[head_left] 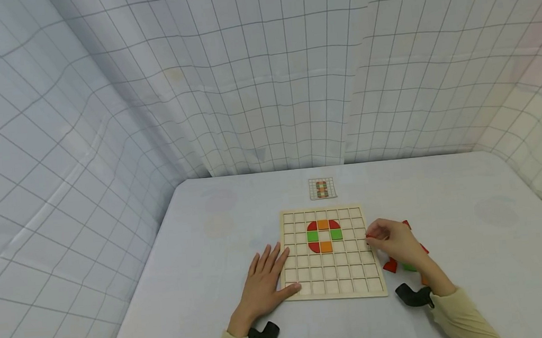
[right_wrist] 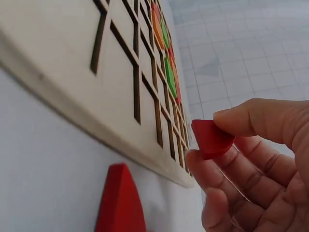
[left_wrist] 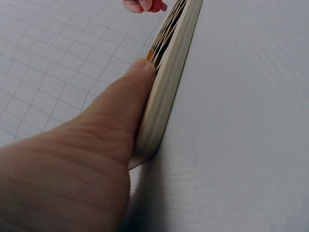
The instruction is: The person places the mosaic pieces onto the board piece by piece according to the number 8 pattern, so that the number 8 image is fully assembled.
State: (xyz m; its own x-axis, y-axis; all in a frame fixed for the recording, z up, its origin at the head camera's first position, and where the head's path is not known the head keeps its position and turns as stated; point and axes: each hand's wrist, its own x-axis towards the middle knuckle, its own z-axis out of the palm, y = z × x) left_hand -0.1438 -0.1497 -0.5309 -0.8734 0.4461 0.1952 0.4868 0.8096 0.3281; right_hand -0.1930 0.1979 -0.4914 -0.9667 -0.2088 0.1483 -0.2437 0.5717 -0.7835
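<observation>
A wooden grid board (head_left: 314, 288) lies flat on the table, with red, orange and green tiles set in a ring in its upper middle. The ring's lower right cell holds no tile. My left hand (head_left: 262, 285) rests with straight, spread fingers at the board's left edge, its thumb (left_wrist: 137, 79) over the lower left corner. Between thumb and fingers my right hand (head_left: 398, 241) pinches a red quarter-round tile (right_wrist: 210, 137), held just above the board's right edge.
Beside the board on the right, partly under my right forearm, lie loose tiles: a red one (head_left: 390, 265), a green one (head_left: 409, 267) and several others. A small pattern card (head_left: 314, 192) lies behind the board. A white gridded curtain (head_left: 269, 84) surrounds the table (head_left: 201, 249).
</observation>
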